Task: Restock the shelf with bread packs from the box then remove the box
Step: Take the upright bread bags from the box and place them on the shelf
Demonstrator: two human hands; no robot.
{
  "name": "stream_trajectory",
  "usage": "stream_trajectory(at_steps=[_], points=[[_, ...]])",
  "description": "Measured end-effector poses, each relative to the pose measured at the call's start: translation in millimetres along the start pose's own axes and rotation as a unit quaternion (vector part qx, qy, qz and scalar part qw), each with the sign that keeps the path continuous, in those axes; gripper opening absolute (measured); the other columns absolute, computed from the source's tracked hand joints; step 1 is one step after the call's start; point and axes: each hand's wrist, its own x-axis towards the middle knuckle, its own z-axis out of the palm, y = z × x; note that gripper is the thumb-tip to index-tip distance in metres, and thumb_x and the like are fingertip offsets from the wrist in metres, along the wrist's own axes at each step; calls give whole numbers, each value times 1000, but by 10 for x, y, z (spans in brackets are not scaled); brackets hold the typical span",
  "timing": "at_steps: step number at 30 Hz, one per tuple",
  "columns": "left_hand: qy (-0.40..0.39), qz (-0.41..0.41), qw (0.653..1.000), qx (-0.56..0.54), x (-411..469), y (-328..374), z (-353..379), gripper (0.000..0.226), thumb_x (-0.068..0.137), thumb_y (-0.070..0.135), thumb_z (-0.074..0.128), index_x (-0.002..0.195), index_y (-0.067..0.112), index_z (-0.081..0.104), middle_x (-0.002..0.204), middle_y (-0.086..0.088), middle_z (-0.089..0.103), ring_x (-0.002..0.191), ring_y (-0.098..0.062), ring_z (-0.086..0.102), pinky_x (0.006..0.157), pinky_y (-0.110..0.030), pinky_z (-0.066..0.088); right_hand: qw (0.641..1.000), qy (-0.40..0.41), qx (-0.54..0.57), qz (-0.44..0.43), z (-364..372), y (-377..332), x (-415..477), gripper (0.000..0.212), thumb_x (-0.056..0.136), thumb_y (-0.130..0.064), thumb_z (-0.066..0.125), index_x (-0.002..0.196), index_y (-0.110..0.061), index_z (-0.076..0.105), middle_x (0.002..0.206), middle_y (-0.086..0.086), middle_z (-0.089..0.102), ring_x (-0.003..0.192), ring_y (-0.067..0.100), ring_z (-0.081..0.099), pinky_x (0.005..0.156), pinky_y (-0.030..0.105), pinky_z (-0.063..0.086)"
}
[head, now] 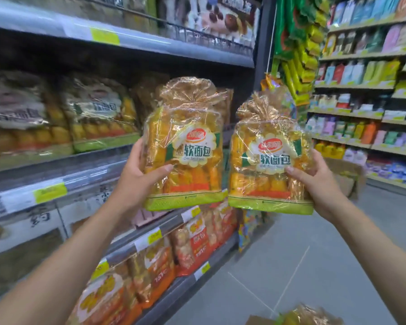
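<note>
Arms extended, both raised at frame centre. Left hand (136,177) fingers closed around left bread pack (185,146); right hand (319,181) fingers closed around right bread pack (270,158), both upright, edges nearly touching. Shelf (56,170) with matching packs at left. Box (298,319) with bread at lower edge, on grey floor (314,254).

Orange snack packs (192,249) on the lower tier, yellow price tags (49,192), grey floor (314,266), far aisle bottles (352,130)
</note>
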Motion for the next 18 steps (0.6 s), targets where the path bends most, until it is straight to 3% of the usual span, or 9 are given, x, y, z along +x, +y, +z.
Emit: stream_trajectory(at_steps=[3, 5, 8, 12, 16, 18], points=[[40, 9, 999, 24, -50, 188, -287, 68, 85, 8, 76, 122, 56, 45, 114, 37, 65, 113, 3, 64, 83, -23, 58, 999, -34, 19, -14, 326, 77, 259, 119, 47, -57, 97, 149, -35, 39, 145, 4, 57, 130, 29, 58, 106, 56, 48], [66, 11, 996, 50, -119, 310, -534, 71, 82, 12, 81, 126, 56, 45, 119, 33, 65, 116, -3, 65, 90, -31, 57, 997, -70, 38, -16, 630, 89, 385, 113, 51, -54, 97, 147, -33, 42, 144, 2, 59, 128, 27, 60, 104, 54, 50], [109, 14, 992, 57, -255, 465, -895, 79, 82, 12, 81, 144, 42, 43, 133, 15, 65, 121, -13, 64, 99, -44, 53, 991, -116, 62, -20, 1096, 53, 502, 99, 52, -46, 97, 138, -28, 51, 128, 4, 70, 114, 25, 69, 84, 41, 61], [159, 9, 984, 75, -452, 638, -1279, 85, 73, 22, 85, 145, 38, 42, 135, 9, 64, 122, -19, 64, 103, -53, 51, 984, -163, 60, -34, 1606, 44, 585, 68, 77, -21, 82, 137, -27, 52, 124, -2, 72, 111, 19, 70, 79, 28, 61], [206, 0, 974, 90, -659, 748, -1581, 83, 78, 19, 84, 145, 41, 40, 142, 9, 58, 125, -17, 61, 101, -44, 53, 979, -195, 55, -25, 2050, -15, 604, 61, 83, -17, 78, 135, -32, 50, 118, -5, 72, 102, 16, 72, 68, 20, 59], [225, 2, 969, 102, -749, 788, -1674, 84, 81, 18, 82, 147, 41, 36, 149, 11, 49, 132, -14, 54, 103, -38, 50, 975, -211, 71, -23, 2230, -27, 621, 57, 86, -13, 76, 134, -31, 50, 119, -1, 72, 104, 20, 71, 72, 27, 61]])
